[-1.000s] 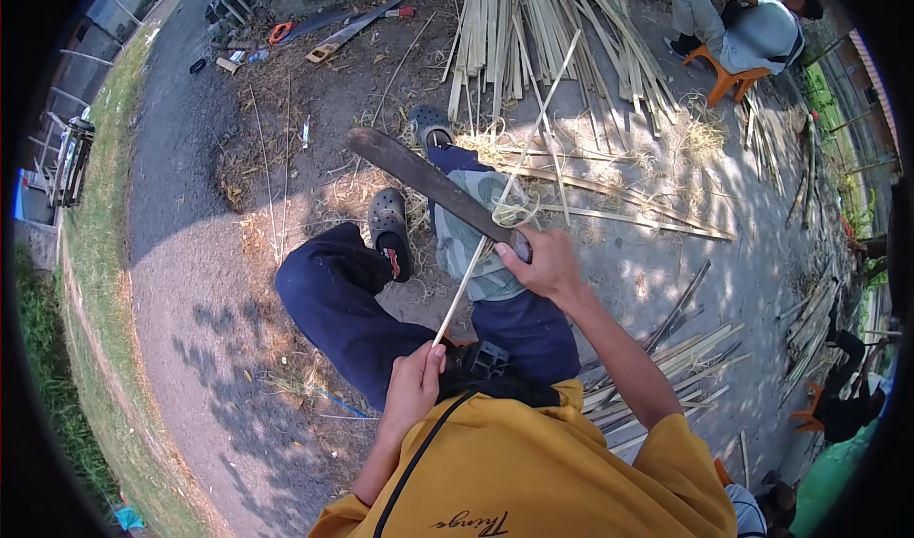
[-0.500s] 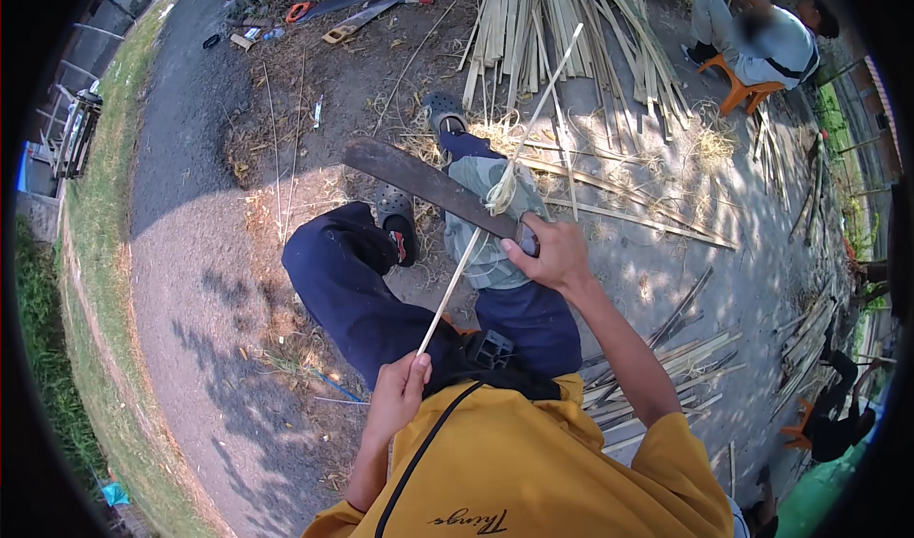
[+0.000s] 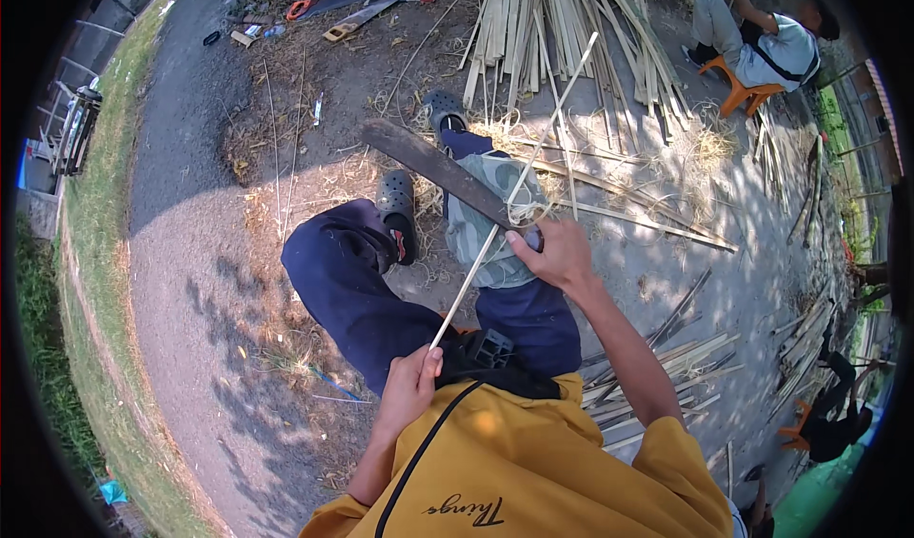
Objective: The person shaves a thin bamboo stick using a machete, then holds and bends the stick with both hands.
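Note:
My left hand (image 3: 407,390), low in front of the yellow shirt, is closed on the near end of a thin pale bamboo strip (image 3: 466,286). The strip slants away to the upper right, passing the blade close to my right hand. Closed round the handle of a machete, my right hand (image 3: 560,257) has its thumb along the blade's base. The dark, broad machete blade (image 3: 433,169) points to the upper left over a camouflage cloth (image 3: 466,238) on my right leg. Curled shavings (image 3: 522,214) bunch where blade and strip cross.
A big heap of split bamboo strips (image 3: 533,33) lies ahead, with more strips (image 3: 666,376) at the right. Handsaws (image 3: 373,11) rest on the ground at the upper left. A person (image 3: 776,48) sits on an orange stool (image 3: 743,90) at the upper right.
The machete has swung slightly, its tip now farther right and up. The strip's far end has shifted right. The shavings sit closer to my right hand.

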Demonstrator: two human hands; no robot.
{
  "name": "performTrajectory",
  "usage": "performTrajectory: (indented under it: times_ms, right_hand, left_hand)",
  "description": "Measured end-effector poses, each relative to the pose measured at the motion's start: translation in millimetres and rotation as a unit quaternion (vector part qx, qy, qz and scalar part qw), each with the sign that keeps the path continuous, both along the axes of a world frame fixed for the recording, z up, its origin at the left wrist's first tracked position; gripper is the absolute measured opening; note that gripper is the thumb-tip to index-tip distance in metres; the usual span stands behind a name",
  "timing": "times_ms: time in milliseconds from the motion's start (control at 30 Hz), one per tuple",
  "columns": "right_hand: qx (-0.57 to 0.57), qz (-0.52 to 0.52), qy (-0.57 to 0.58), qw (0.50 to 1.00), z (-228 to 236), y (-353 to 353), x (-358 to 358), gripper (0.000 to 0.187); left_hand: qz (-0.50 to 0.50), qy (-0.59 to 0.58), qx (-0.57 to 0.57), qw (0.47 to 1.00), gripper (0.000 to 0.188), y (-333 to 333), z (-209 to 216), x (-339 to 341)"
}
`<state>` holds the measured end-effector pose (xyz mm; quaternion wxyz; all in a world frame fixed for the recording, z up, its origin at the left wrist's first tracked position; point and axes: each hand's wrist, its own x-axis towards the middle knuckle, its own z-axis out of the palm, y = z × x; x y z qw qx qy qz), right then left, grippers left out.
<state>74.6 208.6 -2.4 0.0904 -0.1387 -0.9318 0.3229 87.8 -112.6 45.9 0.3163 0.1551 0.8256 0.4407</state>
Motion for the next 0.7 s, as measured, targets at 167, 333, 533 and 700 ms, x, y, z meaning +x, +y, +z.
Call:
performTrajectory:
  times_ms: [167,333,533,700]
  right_hand:
    - [0.024,0.032,0.008,0.999,-7.2,-2.7,-2.7,0.053]
    - [0.056,0.024,0.02,0.998,-11.1,6.9,4.4,0.051]
    - [0.073,0.023,0.063,0.995,-5.4,-8.6,1.0,0.049]
    - [0.064,0.036,0.047,0.996,0.7,0.1,-1.8,0.048]
  left_hand:
    - [0.004,0.031,0.042,0.999,0.039,17.3,-12.7,-19.0]
    - [0.033,-0.163,0.064,0.984,0.042,-36.0,-23.6,-7.3]
    - [0.0,-0.042,0.047,0.998,0.043,-9.8,-7.9,-13.8]
    - [-0.007,-0.05,0.058,0.997,0.044,-14.2,-16.9,-16.9]
